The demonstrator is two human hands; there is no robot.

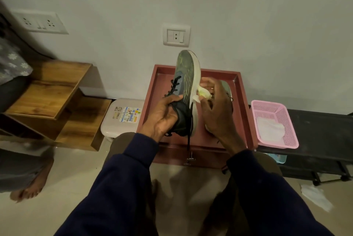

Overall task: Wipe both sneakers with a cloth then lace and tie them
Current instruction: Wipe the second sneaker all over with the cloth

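Dark sleeves (118, 188) foremost. Left hand (162, 113), fingers gripping heel of raised sneaker (186, 71) over desk (158, 83), toe at 12 o'clock; right hand (217, 109), fingers pinching cloth (203, 94) to midsole at 3 o'clock. Wiping step; next, likely: rotate it, reach unwiped side.

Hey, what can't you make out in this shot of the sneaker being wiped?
Head view only:
1. Second sneaker: mostly hidden behind the right hand.
2. Cloth: bunched in that hand, extent hidden.
3. Held sneaker: heel covered by the left hand.
4. Stool sticker: print too small, blurred.
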